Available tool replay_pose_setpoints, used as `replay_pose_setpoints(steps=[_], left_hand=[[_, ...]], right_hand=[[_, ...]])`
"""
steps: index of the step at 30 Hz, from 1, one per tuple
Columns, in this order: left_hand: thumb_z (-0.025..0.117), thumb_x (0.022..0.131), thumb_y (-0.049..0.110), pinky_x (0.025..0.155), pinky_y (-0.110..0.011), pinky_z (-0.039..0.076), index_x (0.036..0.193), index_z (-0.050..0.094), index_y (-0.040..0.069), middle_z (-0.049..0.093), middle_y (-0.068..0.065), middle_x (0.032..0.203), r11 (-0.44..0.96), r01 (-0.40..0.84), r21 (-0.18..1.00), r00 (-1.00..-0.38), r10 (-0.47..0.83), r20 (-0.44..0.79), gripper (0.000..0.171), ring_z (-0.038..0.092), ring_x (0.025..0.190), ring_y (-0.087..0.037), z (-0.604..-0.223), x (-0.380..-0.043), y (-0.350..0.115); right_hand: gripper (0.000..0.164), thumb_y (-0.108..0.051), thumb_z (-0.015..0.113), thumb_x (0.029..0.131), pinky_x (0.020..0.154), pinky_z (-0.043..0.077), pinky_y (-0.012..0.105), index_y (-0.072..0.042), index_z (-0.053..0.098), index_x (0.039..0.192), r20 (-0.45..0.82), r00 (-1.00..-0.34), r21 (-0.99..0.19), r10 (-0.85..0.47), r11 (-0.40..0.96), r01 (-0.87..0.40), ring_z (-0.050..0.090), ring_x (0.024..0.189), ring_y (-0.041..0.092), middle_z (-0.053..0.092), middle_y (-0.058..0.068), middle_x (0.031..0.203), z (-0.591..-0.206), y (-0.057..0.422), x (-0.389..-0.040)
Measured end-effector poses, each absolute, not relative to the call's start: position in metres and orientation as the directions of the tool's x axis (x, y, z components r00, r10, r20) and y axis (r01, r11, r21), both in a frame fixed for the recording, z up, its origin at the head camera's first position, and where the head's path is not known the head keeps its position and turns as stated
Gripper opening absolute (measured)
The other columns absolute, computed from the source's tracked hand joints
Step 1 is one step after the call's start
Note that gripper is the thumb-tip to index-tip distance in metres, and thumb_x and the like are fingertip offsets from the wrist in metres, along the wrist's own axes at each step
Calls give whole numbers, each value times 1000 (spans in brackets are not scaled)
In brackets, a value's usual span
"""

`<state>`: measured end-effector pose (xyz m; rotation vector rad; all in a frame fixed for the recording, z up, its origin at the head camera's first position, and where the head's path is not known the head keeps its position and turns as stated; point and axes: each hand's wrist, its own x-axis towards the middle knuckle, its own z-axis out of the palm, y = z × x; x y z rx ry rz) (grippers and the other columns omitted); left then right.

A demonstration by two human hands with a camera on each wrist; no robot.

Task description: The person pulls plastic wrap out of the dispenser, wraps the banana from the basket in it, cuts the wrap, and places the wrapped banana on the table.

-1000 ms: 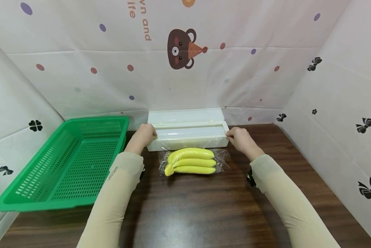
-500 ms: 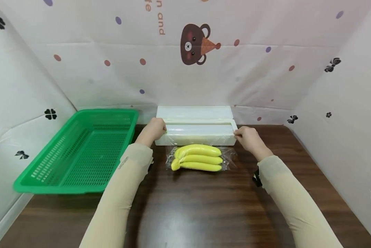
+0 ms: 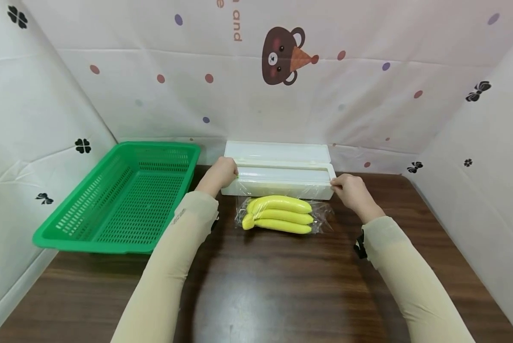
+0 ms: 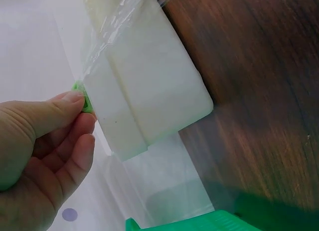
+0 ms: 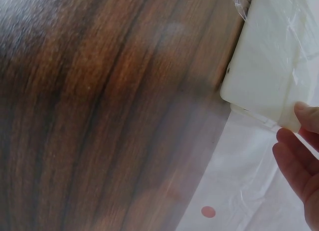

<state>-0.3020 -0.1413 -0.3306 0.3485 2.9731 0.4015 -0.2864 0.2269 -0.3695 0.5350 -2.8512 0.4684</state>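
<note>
A white cling film dispenser [image 3: 277, 190] stands at the back of the table, its lid [image 3: 277, 152] tipped back and a film roll [image 3: 284, 174] inside. Clear film runs over its front edge to a bunch of yellow bananas [image 3: 282, 215], which it wraps with crumpled ends. My left hand [image 3: 221, 175] is at the dispenser's left end. In the left wrist view its thumb and forefinger pinch a small green slide cutter [image 4: 85, 102] at the box's edge. My right hand [image 3: 355, 191] pinches the right front corner of the dispenser, thumb on the front face.
To the left, a green plastic basket [image 3: 142, 247] sits on the dark wood table [image 3: 277, 286]. Behind the dispenser rises a white patterned sheet [image 3: 187, 105], with similar sheets along both sides.
The head view has shifted, so the whole scene appears further right and slightly higher. Both hands keep their places at the dispenser's ends, and the bananas stay put.
</note>
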Motion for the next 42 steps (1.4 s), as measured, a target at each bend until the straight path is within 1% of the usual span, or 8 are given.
replay_pose_setpoints(steps=[2, 5, 10, 16, 24, 27, 35, 42], left_hand=[[49, 93, 4, 93, -40, 50, 105, 73, 4, 66, -12, 117, 939, 197, 283, -966, 234, -106, 26, 59, 110, -27, -331, -302, -141], [49, 94, 5, 94, -41, 49, 108, 71, 5, 65, -13, 119, 939, 170, 300, -969, 215, -125, 27, 56, 115, -29, -332, -302, -141], [51, 95, 8, 96, -41, 49, 110, 70, 5, 65, -13, 118, 937, 161, 310, -971, 206, -118, 25, 54, 118, -31, -335, -301, -141], [54, 95, 11, 96, -40, 48, 110, 71, 5, 67, -12, 116, 936, 183, 299, -975, 211, -66, 23, 56, 116, -30, -339, -298, -141], [54, 95, 10, 94, -39, 50, 111, 70, 6, 67, -11, 116, 928, 180, 326, -982, 188, 8, 23, 59, 113, -28, -345, -292, -141], [53, 95, 10, 94, -39, 50, 112, 70, 6, 66, -11, 117, 923, 177, 341, -983, 185, 11, 24, 59, 113, -28, -346, -291, -140], [53, 96, 10, 96, -40, 49, 115, 69, 6, 65, -11, 120, 920, 178, 349, -979, 201, -30, 25, 58, 116, -29, -346, -291, -140], [55, 95, 8, 95, -40, 49, 112, 70, 5, 66, -12, 118, 914, 216, 343, -973, 230, 0, 23, 58, 115, -29, -345, -294, -140]], right_hand=[[21, -4, 63, 88, 85, 49, 52, 2, 70, 107, 262, -911, -272, -318, 882, -385, 61, 98, 40, 66, 23, 103, -370, 227, -286], [21, -4, 64, 87, 85, 49, 51, 2, 70, 106, 272, -906, -272, -325, 877, -396, 62, 98, 40, 67, 23, 102, -370, 227, -286], [22, -4, 63, 88, 86, 49, 51, 2, 70, 108, 264, -911, -277, -317, 880, -387, 62, 99, 40, 67, 23, 103, -369, 227, -286], [23, -4, 62, 89, 87, 49, 51, 2, 68, 110, 249, -918, -285, -308, 883, -374, 61, 101, 40, 66, 23, 105, -370, 227, -286], [22, -5, 62, 89, 86, 49, 51, 2, 69, 109, 267, -919, -289, -292, 885, -365, 61, 100, 39, 66, 23, 105, -373, 228, -287], [22, -5, 62, 89, 87, 49, 51, 2, 69, 108, 274, -918, -292, -287, 885, -364, 61, 100, 39, 66, 23, 105, -373, 228, -285], [21, -4, 63, 88, 86, 50, 50, 2, 70, 107, 282, -913, -297, -296, 877, -376, 62, 99, 39, 67, 22, 104, -376, 230, -283], [21, -3, 64, 87, 87, 49, 51, 2, 70, 106, 305, -901, -289, -309, 871, -397, 62, 98, 39, 67, 22, 103, -376, 230, -287]])
